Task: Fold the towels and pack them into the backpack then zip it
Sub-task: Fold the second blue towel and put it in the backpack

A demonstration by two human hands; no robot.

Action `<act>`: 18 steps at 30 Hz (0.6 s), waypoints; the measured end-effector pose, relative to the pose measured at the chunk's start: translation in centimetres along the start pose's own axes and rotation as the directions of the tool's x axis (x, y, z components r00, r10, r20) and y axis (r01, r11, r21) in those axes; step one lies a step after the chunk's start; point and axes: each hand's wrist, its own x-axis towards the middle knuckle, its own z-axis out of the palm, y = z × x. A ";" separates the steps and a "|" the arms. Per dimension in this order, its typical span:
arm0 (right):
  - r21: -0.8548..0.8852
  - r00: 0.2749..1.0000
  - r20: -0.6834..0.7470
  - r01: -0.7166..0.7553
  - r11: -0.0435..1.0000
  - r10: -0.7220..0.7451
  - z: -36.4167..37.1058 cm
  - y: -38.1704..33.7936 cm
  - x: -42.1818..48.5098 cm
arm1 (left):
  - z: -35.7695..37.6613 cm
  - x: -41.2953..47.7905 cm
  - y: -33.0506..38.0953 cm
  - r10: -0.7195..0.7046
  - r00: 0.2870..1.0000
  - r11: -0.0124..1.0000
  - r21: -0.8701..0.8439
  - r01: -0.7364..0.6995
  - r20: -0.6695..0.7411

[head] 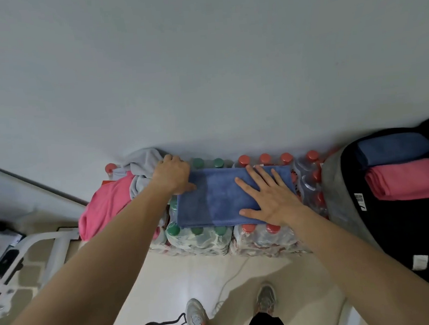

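A blue towel [216, 198] lies folded into a rectangle on top of shrink-wrapped bottle packs [204, 237]. My right hand [267, 196] lies flat on its right half, fingers spread. My left hand [172, 176] grips the towel's left edge, fingers curled over it. A loose pink towel [104, 207] and a crumpled grey towel [141, 165] sit at the left. At the right an open black backpack [403, 229] holds a folded dark blue towel [392, 148] and a folded pink towel [407, 180].
A white wall [200, 61] stands right behind the bottle packs. Bottles with red caps [264, 158] and green caps [198, 163] show around the blue towel. A white frame [53, 241] and dark gear stand at the left. Cables [225, 284] run over the floor near my shoes.
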 end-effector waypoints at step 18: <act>0.057 0.984 -0.116 -0.127 0.990 0.133 -0.8 -3.9 1.1 | -6.1 -3.5 4.9 -0.275 0.924 0.578 -0.813 -0.063 -0.267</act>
